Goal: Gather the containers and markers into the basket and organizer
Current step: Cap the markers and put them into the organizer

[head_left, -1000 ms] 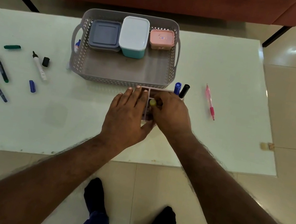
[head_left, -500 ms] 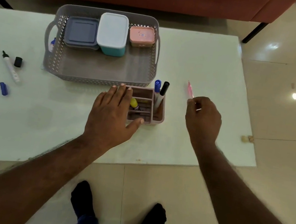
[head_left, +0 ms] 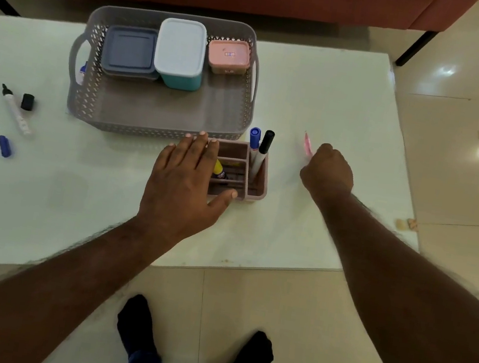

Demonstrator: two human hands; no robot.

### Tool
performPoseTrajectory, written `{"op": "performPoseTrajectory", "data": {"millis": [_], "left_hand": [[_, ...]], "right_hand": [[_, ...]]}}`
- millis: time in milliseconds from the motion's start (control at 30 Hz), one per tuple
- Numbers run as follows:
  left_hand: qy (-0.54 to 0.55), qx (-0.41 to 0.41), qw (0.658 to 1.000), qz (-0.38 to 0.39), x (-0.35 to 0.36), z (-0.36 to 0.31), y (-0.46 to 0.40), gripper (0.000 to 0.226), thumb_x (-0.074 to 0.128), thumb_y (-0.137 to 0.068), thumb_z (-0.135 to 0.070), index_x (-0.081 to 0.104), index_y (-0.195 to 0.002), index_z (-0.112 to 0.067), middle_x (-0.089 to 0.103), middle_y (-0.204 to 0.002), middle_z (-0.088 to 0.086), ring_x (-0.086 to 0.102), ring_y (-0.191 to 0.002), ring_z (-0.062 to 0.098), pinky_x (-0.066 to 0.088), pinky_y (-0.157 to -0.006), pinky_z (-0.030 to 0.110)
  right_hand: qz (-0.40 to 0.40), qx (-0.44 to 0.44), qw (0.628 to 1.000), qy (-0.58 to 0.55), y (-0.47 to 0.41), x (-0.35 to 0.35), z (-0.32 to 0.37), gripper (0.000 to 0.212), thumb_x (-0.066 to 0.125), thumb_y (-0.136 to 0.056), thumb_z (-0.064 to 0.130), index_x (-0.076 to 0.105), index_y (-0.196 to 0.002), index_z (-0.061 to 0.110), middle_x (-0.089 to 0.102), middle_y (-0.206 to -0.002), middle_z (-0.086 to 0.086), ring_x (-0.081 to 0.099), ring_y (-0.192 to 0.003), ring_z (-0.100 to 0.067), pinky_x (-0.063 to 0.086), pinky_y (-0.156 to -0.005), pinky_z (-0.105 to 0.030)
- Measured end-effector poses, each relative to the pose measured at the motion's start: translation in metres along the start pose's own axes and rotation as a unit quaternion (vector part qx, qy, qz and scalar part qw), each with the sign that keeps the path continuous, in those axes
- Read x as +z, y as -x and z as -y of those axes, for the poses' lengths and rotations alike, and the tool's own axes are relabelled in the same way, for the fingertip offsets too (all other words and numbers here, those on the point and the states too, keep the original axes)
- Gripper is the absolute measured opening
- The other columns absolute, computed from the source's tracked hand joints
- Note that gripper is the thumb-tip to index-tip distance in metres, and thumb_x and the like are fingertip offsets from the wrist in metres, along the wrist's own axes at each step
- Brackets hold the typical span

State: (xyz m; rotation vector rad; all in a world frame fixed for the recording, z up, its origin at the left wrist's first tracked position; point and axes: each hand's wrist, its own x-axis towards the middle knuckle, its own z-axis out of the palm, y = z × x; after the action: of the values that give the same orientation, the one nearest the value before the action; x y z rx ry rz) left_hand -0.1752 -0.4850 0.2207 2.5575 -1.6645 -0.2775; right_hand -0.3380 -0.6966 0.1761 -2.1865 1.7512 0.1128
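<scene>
1. Pink pen [head_left: 308, 144] lies on the white table [head_left: 322, 94], well right of the organizer [head_left: 257, 191]. Only its far end shows; the right hand [head_left: 328, 171] covers the rest, fingers curled over it. Whether it is actually pinched, I cannot tell.
2. It looks a light, stiff, slim stick, likely smooth and apt to roll on that glossy top. I'd take it mid-barrel, thumb against fingertips.
3. Left hand [head_left: 187, 179] lies flat and wide, fingers straight, resting on the organizer's left side, thumb along its near wall. That should steady a light plastic box.
4. Blue-capped marker [head_left: 254, 143] and black-capped marker [head_left: 264, 147] stand upright in the organizer's right slot.
5. Grey basket [head_left: 158, 130], just behind, holds three lidded containers along its far side.
6. Far left, loose markers and caps wait, including a white marker [head_left: 14, 110] beside its black cap [head_left: 27, 102].
7. Beyond the table: pale, shiny floor tiles and something reddish-brown on dark legs.
</scene>
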Motion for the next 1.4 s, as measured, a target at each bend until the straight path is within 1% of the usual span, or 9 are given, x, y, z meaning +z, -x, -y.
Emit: {"op": "performPoseTrajectory", "data": {"millis": [100, 233, 433, 500, 633, 833, 1000, 1167, 1400], "left_hand": [[0.004, 0.0, 1.0, -0.002, -0.002, 0.001, 0.001, 0.089, 0.031, -0.088, -0.07, 0.022, -0.156, -0.013, 0.023, -0.163, 0.011, 0.021, -0.15, 0.03, 0.015, -0.123, 0.047], [0.002, -0.001, 1.0, -0.009, -0.005, 0.003, 0.002, 0.089, 0.03, -0.088, -0.071, 0.026, -0.154, -0.011, 0.027, -0.161, 0.012, 0.025, -0.149, 0.03, 0.019, -0.122, 0.048], [0.005, -0.01, 1.0, -0.008, -0.009, 0.008, 0.007, 0.09, 0.032, -0.088, -0.071, 0.028, -0.153, -0.01, 0.03, -0.16, 0.013, 0.027, -0.148, 0.031, 0.021, -0.121, 0.049], [0.005, -0.017, 1.0, -0.005, -0.01, 0.011, 0.008, 0.09, 0.034, -0.087, -0.072, 0.026, -0.154, -0.011, 0.029, -0.16, 0.013, 0.026, -0.148, 0.03, 0.021, -0.121, 0.049], [0.017, -0.036, 0.999, -0.018, -0.014, 0.02, 0.012, 0.091, 0.033, -0.085, -0.072, 0.028, -0.153, -0.011, 0.029, -0.16, 0.013, 0.026, -0.149, 0.03, 0.023, -0.12, 0.049], [0.013, -0.063, 0.998, -0.015, -0.012, 0.028, 0.017, 0.093, 0.035, -0.088, -0.073, 0.024, -0.154, -0.009, 0.027, -0.161, 0.015, 0.025, -0.149, 0.031, 0.019, -0.12, 0.047], [0.017, -0.068, 0.998, 0.0, -0.008, 0.031, 0.02, 0.093, 0.035, -0.089, -0.073, 0.022, -0.155, -0.009, 0.025, -0.162, 0.015, 0.024, -0.149, 0.031, 0.019, -0.121, 0.047], [0.025, -0.059, 0.998, -0.008, -0.006, 0.03, 0.019, 0.093, 0.036, -0.088, -0.073, 0.022, -0.155, -0.01, 0.024, -0.162, 0.014, 0.023, -0.149, 0.031, 0.018, -0.122, 0.047], [0.027, -0.043, 0.999, -0.014, -0.004, 0.027, 0.015, 0.094, 0.032, -0.088, -0.074, 0.019, -0.156, -0.011, 0.021, -0.163, 0.012, 0.02, -0.151, 0.029, 0.016, -0.123, 0.046]], "right_hand": [[0.01, 0.028, 0.998, -0.049, 0.003, -0.015, 0.002, 0.026, 0.046, -0.084, 0.013, 0.056, -0.108, 0.006, 0.062, -0.108, -0.013, 0.058, -0.092, -0.031, 0.041, -0.077, -0.032], [-0.086, 0.044, 0.975, -0.201, 0.035, -0.052, 0.014, 0.019, 0.051, -0.081, 0.018, 0.055, -0.096, 0.009, 0.064, -0.089, -0.003, 0.055, -0.075, -0.022, 0.036, -0.062, -0.028], [-0.112, -0.113, 0.927, -0.34, 0.104, -0.095, 0.075, 0.009, 0.057, -0.094, 0.029, 0.061, -0.095, 0.022, 0.062, -0.075, 0.014, 0.06, -0.067, 0.003, 0.045, -0.055, -0.01], [-0.095, -0.167, 0.926, -0.325, 0.119, -0.093, 0.097, 0.007, 0.06, -0.094, 0.03, 0.06, -0.096, 0.023, 0.064, -0.077, 0.015, 0.063, -0.071, 0.002, 0.049, -0.06, -0.009], [-0.066, -0.207, 0.941, -0.261, 0.127, -0.068, 0.125, 0.013, 0.059, -0.095, 0.029, 0.059, -0.104, 0.021, 0.071, -0.088, 0.006, 0.068, -0.077, -0.012, 0.057, -0.072, -0.028], [-0.035, -0.186, 0.97, -0.149, 0.116, -0.042, 0.142, 0.017, 0.046, -0.101, 0.028, 0.055, -0.112, 0.018, 0.06, -0.077, 0.008, 0.045, -0.056, -0.006, 0.032, -0.051, -0.022], [-0.065, -0.156, 0.973, -0.16, 0.113, -0.044, 0.141, 0.019, 0.048, -0.099, 0.026, 0.058, -0.109, 0.014, 0.069, -0.089, -0.001, 0.058, -0.071, -0.016, 0.048, -0.066, -0.029], [-0.004, -0.153, 0.983, -0.107, 0.112, -0.039, 0.14, 0.016, 0.048, -0.098, 0.023, 0.057, -0.107, 0.013, 0.052, -0.073, 0.005, 0.048, -0.061, -0.014, 0.038, -0.061, -0.025], [-0.001, -0.113, 0.981, -0.155, 0.111, -0.033, 0.138, 0.021, 0.047, -0.1, 0.026, 0.058, -0.112, 0.014, 0.069, -0.092, -0.004, 0.053, -0.072, -0.017, 0.041, -0.068, -0.026]]}}
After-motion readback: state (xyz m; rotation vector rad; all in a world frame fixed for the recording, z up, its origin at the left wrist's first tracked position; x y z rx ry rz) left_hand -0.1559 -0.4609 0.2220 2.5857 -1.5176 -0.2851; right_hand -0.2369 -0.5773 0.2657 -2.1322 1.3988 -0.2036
